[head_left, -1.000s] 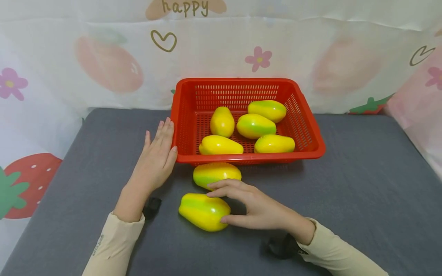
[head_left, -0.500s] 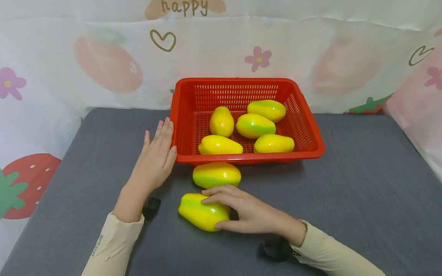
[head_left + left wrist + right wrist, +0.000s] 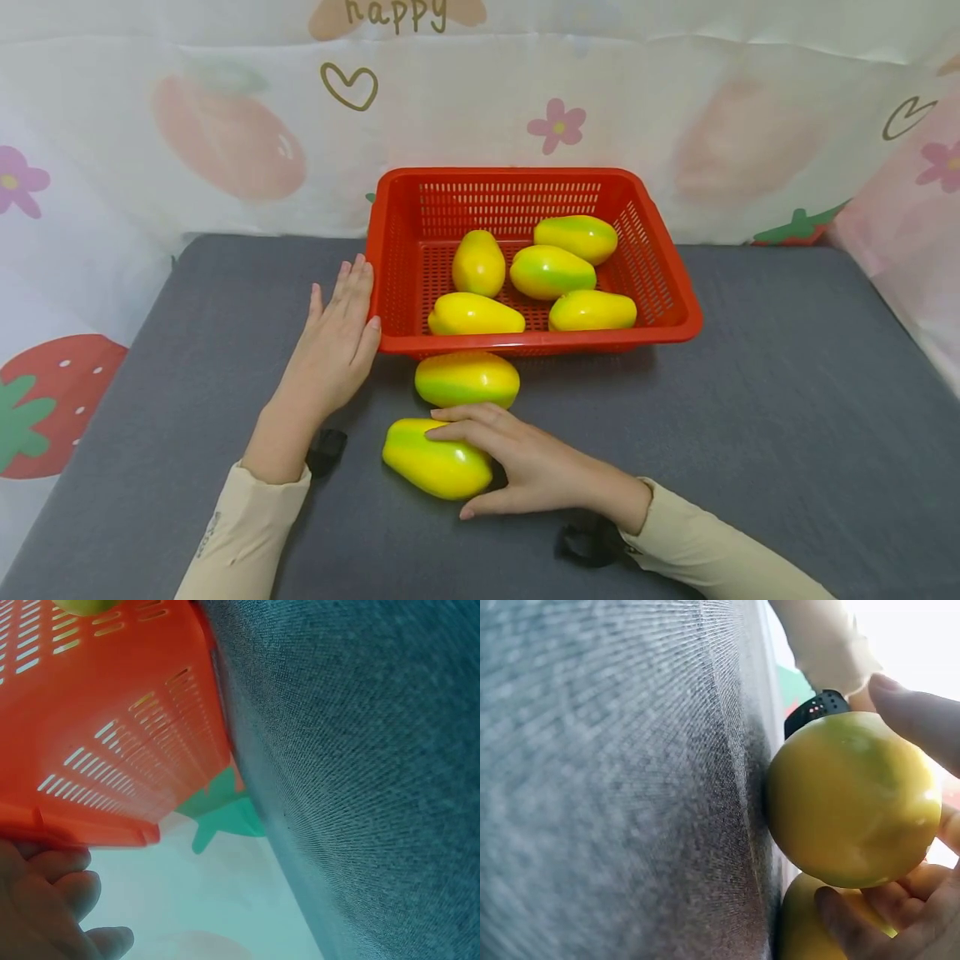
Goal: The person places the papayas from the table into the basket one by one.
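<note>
A yellow-green papaya (image 3: 427, 467) lies on the grey table, with my right hand (image 3: 528, 468) spread round its right end. My fingers lie along its far side, while the thumb (image 3: 483, 505) stands slightly off its near side. In the right wrist view the papaya (image 3: 851, 802) rests on the cloth between thumb and fingers. Just behind it a second papaya (image 3: 467, 379) sits against the front of the red basket (image 3: 540, 340). My left hand (image 3: 326, 358) rests with straight fingers along the basket's left side; its fingertips show under the rim in the left wrist view.
Inside the basket lie several more papayas (image 3: 552, 272). Dark wrist straps (image 3: 326, 452) show at both wrists. A white printed cloth (image 3: 450, 100) hangs close behind the basket, and the grey tabletop (image 3: 780, 375) stretches to the right.
My right hand has moved left and slightly toward me round the nearer papaya. Its thumb has come off the fruit's near side. The left hand stays at the basket.
</note>
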`<state>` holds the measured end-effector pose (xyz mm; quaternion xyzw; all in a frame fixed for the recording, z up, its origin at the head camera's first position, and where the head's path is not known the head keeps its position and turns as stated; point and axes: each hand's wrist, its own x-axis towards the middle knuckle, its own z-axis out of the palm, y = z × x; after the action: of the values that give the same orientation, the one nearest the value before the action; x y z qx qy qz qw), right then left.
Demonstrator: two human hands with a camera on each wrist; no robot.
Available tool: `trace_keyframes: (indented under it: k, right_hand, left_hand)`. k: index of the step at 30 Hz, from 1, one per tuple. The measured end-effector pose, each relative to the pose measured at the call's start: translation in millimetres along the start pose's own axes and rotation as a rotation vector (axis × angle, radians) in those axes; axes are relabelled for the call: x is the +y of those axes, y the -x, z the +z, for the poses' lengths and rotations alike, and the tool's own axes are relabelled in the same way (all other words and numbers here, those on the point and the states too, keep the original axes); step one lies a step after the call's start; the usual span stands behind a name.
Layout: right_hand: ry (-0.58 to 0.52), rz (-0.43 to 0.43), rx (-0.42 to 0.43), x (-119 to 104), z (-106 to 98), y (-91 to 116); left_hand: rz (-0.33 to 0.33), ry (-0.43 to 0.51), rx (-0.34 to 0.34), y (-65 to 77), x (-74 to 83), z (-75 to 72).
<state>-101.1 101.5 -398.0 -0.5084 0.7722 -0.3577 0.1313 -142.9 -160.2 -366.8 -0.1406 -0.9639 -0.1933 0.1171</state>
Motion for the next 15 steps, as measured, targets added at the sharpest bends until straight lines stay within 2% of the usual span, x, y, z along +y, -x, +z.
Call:
trace_keyframes:
  k: [15]
  right_hand:
    - [0.043, -0.033, 0.017, 0.7, 1.9, -0.8]
  left_hand:
    - [0.007, 0.008, 0.007, 0.7, 0.2, -0.9]
